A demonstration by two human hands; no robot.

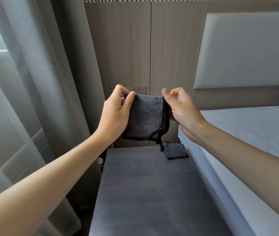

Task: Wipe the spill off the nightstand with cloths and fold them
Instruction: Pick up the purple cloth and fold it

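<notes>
Cloths: we count two. A dark grey terry cloth with black edging [145, 116] hangs in the air between the hands, above the far end of the nightstand; a folded dark grey cloth [176, 150] lies on the nightstand's far right corner, just beside the bed.
Hands: two, both raised.
Left hand [114, 113]: thumb and fingers clamped on the held cloth's upper left corner.
Right hand [183, 109]: holds the cloth's right edge; thumb and forefinger curl above it, tips slightly apart; we cannot see the other fingers behind the cloth.
Surface: one dark grey-blue rectangular nightstand [149, 193].
Room: a white-sheeted bed [246, 133] on the right, a pale grey padded headboard [246, 51], a wood-grain wall panel [118, 48] with a wall socket plate [139, 90], and grey curtains [50, 65] on the left.
</notes>
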